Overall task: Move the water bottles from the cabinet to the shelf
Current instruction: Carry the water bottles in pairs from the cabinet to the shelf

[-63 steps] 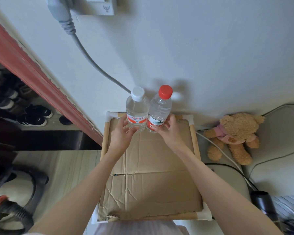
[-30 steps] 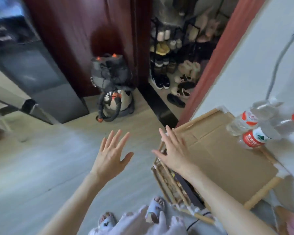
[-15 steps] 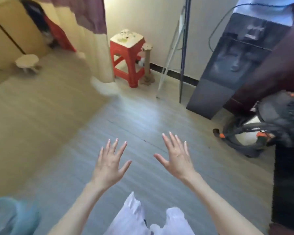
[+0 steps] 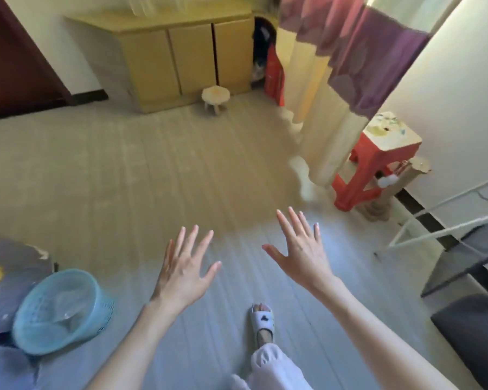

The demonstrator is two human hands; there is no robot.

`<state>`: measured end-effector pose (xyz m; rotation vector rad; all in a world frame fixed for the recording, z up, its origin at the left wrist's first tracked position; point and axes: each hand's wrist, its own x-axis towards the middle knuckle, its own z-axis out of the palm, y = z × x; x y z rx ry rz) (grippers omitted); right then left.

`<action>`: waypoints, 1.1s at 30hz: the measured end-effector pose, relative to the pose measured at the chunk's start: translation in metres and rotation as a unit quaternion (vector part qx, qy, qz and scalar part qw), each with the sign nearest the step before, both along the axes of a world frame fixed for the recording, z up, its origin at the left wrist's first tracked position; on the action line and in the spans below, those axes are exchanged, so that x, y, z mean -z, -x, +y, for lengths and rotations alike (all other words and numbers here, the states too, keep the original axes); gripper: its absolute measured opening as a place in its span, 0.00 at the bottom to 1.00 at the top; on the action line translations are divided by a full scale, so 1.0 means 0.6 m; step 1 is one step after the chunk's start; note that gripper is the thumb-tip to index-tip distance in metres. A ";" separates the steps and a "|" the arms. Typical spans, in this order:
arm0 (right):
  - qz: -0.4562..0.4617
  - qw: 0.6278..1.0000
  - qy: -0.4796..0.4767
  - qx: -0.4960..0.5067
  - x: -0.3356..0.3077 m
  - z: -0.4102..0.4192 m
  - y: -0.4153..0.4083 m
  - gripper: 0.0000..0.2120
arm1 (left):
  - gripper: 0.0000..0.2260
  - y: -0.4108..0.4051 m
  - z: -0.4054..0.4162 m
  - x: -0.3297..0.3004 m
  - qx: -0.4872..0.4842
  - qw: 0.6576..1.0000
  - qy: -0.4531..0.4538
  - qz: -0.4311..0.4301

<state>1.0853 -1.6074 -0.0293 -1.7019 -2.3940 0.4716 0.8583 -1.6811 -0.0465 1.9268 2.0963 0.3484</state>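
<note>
View swung to cabinet [image 4: 181, 54], left hand [image 4: 185, 273], right hand [image 4: 303, 253] still empty

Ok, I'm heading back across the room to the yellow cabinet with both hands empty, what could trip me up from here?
The small round wooden stool stands right in front of the yellow wooden cabinet, so it could catch a foot. The hanging cream and purple curtain bunches onto the floor beside the red plastic stool, narrowing the right side. The picture is blurred, suggesting a fast turn; left hand and right hand are open.
</note>
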 end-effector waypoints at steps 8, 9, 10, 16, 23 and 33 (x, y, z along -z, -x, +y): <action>-0.001 0.994 -0.022 -0.104 -0.041 0.345 0.117 0.35 | 0.34 0.079 0.270 -0.040 -0.087 0.996 -0.027 -0.011; 0.001 0.993 -0.025 -0.116 -0.046 0.385 0.139 0.35 | 0.33 0.099 0.303 -0.047 -0.100 0.994 -0.034 -0.011; 0.004 0.991 -0.026 -0.128 -0.051 0.422 0.162 0.35 | 0.33 0.119 0.335 -0.052 -0.113 0.993 -0.041 -0.009; 0.008 0.986 -0.023 -0.166 -0.049 0.615 0.301 0.36 | 0.34 0.241 0.504 -0.044 -0.148 0.988 -0.042 0.000; 0.012 0.985 -0.023 -0.169 -0.081 0.894 0.522 0.36 | 0.35 0.476 0.795 -0.070 -0.172 0.983 -0.061 0.003; -0.008 0.990 -0.023 -0.140 -0.076 1.251 0.712 0.36 | 0.35 0.650 1.152 -0.071 -0.132 0.990 -0.040 -0.020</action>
